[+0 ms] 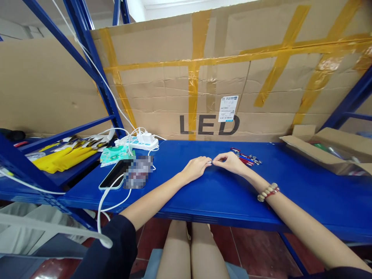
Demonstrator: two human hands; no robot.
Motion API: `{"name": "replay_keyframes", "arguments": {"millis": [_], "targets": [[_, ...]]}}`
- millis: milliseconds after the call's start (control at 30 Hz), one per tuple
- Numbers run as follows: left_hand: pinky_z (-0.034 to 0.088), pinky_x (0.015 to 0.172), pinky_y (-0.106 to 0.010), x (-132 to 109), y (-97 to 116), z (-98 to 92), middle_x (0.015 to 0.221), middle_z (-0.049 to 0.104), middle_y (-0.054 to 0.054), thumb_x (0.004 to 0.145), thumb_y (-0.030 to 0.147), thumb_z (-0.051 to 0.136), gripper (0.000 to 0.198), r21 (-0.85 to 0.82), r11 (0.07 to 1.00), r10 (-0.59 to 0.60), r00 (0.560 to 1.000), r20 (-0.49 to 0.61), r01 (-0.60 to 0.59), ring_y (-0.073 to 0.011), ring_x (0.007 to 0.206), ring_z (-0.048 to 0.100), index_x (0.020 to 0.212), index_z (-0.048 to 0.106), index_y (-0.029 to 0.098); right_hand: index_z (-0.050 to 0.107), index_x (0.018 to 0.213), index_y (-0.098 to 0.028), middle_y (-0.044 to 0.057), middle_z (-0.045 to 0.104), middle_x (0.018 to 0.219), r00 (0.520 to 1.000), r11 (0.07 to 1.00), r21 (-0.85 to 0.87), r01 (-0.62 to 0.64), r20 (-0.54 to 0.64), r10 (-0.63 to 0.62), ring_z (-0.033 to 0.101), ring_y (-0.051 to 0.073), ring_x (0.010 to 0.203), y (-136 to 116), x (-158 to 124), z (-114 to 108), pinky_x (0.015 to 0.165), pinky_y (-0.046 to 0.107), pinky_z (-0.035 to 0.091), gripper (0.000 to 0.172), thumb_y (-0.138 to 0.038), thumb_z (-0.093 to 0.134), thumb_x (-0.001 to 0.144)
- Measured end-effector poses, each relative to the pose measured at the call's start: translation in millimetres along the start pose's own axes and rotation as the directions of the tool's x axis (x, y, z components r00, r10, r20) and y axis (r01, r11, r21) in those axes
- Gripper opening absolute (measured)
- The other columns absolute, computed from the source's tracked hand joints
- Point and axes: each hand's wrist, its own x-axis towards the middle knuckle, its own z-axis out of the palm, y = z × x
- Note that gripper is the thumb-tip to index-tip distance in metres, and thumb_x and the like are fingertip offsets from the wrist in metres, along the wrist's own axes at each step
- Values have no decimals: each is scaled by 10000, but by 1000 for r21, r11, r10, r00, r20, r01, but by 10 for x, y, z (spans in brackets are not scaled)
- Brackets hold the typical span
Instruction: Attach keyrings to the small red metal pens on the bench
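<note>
The left hand [196, 167] and right hand [231, 162] meet fingertip to fingertip near the middle of the blue shelf [290, 186]. Both pinch a small metal piece [210, 162] between thumb and forefinger. It is silvery and too tiny to make out further, and it is held just above the shelf's smooth painted surface. The two hands close on it from opposite sides, so its length seems to run left to right between them.

Just to the right of the right hand, a little farther back, lies a pile of small clips [247, 157]. They are thin, red, blue and silver, and mostly lie left to right. The right hand is clearly the nearer one, its knuckles almost touching the pile. A bead bracelet [269, 192] circles the right wrist.

Well to the left lie a phone [113, 175] on a white cable, a green packet [116, 154], a white power strip [139, 142] and yellow gloves [64, 157]. An open cardboard box [328, 149] sits far right, and a taped cardboard sheet [174, 77] stands behind.
</note>
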Motion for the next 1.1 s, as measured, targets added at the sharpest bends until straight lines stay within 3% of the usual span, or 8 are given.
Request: {"name": "replay_keyframes", "arguments": {"millis": [133,300,433,533,667,800,900,1100], "targets": [[453,891,-312,12,-31,-4,1006,649,-72,939,242,334,259,19,999,28,1000,-7,-28,-176,955,594,1063,552,179,701,634,-158,6,612,538,985,985,71,-157,91,150,488,95,485,-2,-24,12,424,212,370,366,-518,716,567],[453,929,-314,56,-77,29,1112,640,-52,926,230,367,264,-51,998,-32,998,-46,29,-170,1033,583,1124,539,207,703,684,-159,-3,589,542,977,969,128,-213,62,206,463,80,474,10,-3,34,406,202,343,407,-550,714,573],[450,942,-298,110,-88,40,1147,633,-44,922,245,369,274,-146,982,-135,985,-108,118,-169,1059,582,1120,556,216,699,743,-158,29,642,643,993,997,70,-28,-109,36,507,106,519,22,52,45,458,232,401,432,-572,673,622],[457,909,-270,135,-82,21,1116,643,-35,926,262,357,270,-243,962,-154,980,-122,121,-159,1021,597,1082,573,219,706,838,-179,46,664,774,949,978,-78,192,-239,-205,541,121,584,14,71,12,547,256,449,380,-513,686,659],[461,839,-257,134,-95,-11,1032,658,-28,924,280,356,267,-302,948,-126,989,-77,97,-157,937,611,1051,582,218,731,802,-226,41,645,840,897,891,-270,364,-157,-414,560,131,645,-1,53,-62,586,264,449,260,-461,632,756],[446,808,-240,112,-99,-54,977,658,-19,929,287,345,259,-319,947,-53,998,-22,43,-147,899,608,1003,584,220,741,774,-267,26,643,833,882,845,-352,403,-95,-461,596,157,748,-1,32,-107,659,274,451,214,-443,619,779],[441,782,-233,88,-70,-98,935,651,-25,932,291,334,250,-294,955,-12,999,41,24,-146,870,603,940,569,205,737,715,-258,19,640,809,889,845,-353,401,-73,-452,593,147,701,0,18,-110,656,270,448,215,-447,643,756],[443,739,-240,41,-7,-135,972,642,-17,921,276,354,129,-319,944,-62,993,99,90,-155,884,614,908,466,215,725,685,-226,24,626,770,889,843,-348,410,-55,-455,575,133,668,-2,-19,-86,628,253,436,248,-443,636,764]]}}
